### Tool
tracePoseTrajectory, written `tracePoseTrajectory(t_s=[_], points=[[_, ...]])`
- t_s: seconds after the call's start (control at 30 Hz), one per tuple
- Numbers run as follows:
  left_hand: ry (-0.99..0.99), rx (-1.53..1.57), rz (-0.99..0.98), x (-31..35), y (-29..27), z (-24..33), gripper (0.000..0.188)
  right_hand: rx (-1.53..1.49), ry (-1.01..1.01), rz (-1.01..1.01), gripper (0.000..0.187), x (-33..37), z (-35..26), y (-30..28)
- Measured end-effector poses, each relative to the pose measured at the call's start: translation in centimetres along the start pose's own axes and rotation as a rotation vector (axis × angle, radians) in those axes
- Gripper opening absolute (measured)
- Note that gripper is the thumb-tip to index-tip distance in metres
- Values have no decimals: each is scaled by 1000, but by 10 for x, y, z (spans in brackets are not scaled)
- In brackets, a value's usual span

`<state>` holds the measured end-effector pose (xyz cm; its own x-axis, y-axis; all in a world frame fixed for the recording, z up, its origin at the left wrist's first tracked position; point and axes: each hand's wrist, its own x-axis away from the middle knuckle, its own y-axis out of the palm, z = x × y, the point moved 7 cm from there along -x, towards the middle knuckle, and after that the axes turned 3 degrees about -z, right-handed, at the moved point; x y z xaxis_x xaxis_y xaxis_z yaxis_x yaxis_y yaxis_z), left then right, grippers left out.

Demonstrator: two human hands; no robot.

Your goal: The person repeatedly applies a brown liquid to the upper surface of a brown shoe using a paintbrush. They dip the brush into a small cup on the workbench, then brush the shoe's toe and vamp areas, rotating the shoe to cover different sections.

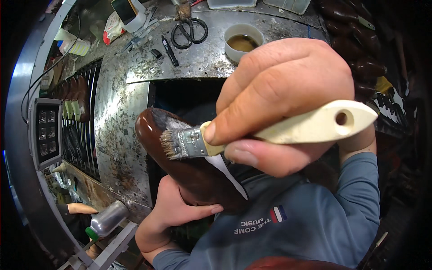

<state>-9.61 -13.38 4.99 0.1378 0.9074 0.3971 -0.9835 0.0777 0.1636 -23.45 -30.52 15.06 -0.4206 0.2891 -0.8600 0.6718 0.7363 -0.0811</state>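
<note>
My left hand (177, 209) grips a brown leather shoe upper (198, 175) from below, thumb along its side. The upper appears stretched over a last, toe pointing up and left. A dark grey patch near the toe and a pale strip along its right edge show on the bottom. My right hand (283, 90) is closed around a flat paintbrush (310, 123) with a cream handle and metal ferrule. The bristles lie over the upper near the toe and seem to touch it. Part of the upper's bottom is hidden behind the brush and fingers.
On the stained metal bench (119, 148) are a white pot (231, 55) of brownish liquid, black scissors (190, 33) and a marker (169, 51). Brown uppers stand left (74, 96) and right (355, 40). A lamp (47, 132), green-capped bottle (108, 218) and another person's arm (82, 208) appear left.
</note>
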Motion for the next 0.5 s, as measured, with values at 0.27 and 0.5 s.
tracePoseTrajectory(t_s=[0.27,0.5], points=[[-125,339,-31,5,1,-5,68,161,121,-297,13,3,0,6],[-157,508,4,4,-2,-16,77,103,200,-327,12,21,5,14]])
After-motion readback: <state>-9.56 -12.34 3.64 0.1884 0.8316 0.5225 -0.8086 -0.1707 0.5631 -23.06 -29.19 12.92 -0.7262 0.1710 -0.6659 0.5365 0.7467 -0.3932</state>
